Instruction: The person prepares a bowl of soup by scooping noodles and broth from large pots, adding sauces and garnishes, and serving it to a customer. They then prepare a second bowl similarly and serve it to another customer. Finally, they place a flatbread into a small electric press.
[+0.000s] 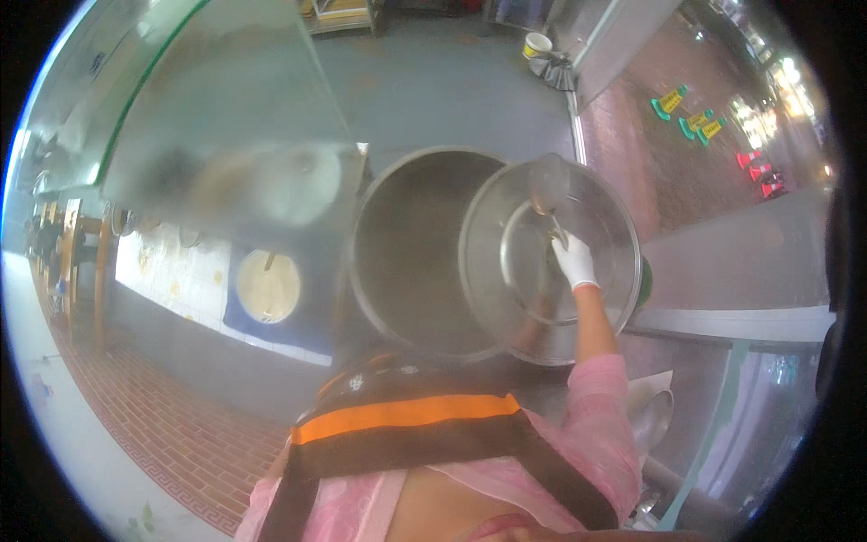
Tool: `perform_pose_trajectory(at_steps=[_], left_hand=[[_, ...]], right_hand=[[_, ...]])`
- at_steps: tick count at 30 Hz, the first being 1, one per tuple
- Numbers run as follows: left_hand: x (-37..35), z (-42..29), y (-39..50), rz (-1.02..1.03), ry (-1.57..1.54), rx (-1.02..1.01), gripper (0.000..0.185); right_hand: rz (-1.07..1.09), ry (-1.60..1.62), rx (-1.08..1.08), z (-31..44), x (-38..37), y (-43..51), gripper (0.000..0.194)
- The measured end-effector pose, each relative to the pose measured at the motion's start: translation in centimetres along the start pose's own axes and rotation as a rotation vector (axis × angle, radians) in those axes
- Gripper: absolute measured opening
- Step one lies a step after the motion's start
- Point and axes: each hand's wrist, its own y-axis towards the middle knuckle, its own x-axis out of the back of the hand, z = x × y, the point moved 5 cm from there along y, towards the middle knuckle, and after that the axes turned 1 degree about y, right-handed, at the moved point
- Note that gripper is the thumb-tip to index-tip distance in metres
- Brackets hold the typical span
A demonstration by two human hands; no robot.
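My right hand (pixel 574 260), in a white glove, grips the thin metal handle of what looks like a ladle (pixel 546 195). It is over a wide round metal lid or pan (pixel 484 271) that overlaps the right side of a large metal pot (pixel 420 264). Steam or a fogged lens blurs the pot's inside, so its contents cannot be told. My left hand is out of view. To the left of the pot, a round container of pale, creamy stuff (pixel 283 293) has a utensil standing in it.
A glass panel (pixel 223 101) rises at the upper left. A white worktop (pixel 183 271) lies on the left. A small bucket (pixel 537 45) stands on the grey floor beyond the pot. At the lower right is a metal bowl (pixel 651 420). Traffic cones (pixel 670 101) stand outside at the right.
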Motion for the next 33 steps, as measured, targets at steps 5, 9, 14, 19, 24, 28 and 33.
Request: perform_pose_trajectory(at_steps=[5, 9, 14, 19, 24, 28, 33], left_hand=[[2.2, 0.7, 0.2, 0.065, 0.043, -0.044, 0.046], [4.9, 1.7, 0.9, 0.117, 0.078, -0.066, 0.045], [9.6, 1.9, 2.1, 0.145, 0.130, -0.082, 0.043], [15.3, -1.6, 2.7, 0.112, 0.263, -0.136, 0.042], [20.7, -4.4, 5.0, -0.085, 0.582, -0.294, 0.040], [23.4, -3.4, 13.2, -0.257, 0.146, -0.509, 0.040], [21.5, -4.6, 24.2, -0.268, -0.460, -0.567, 0.051]], right_hand=[[0.131, -0.151, -0.004, 10.3, -6.0, -1.5, 0.043], [0.134, -0.165, 0.145, 16.6, -9.9, -3.3, 0.048], [0.162, -0.225, 0.126, 19.0, -14.3, -3.3, 0.045], [0.191, -0.278, 0.141, 17.3, -16.8, -1.6, 0.040], [0.153, -0.296, 0.185, 16.1, -17.7, -1.1, 0.048], [0.164, -0.366, 0.174, 17.8, -18.0, -1.9, 0.061], [0.105, -0.507, 0.126, 22.7, -15.0, -3.0, 0.056]])
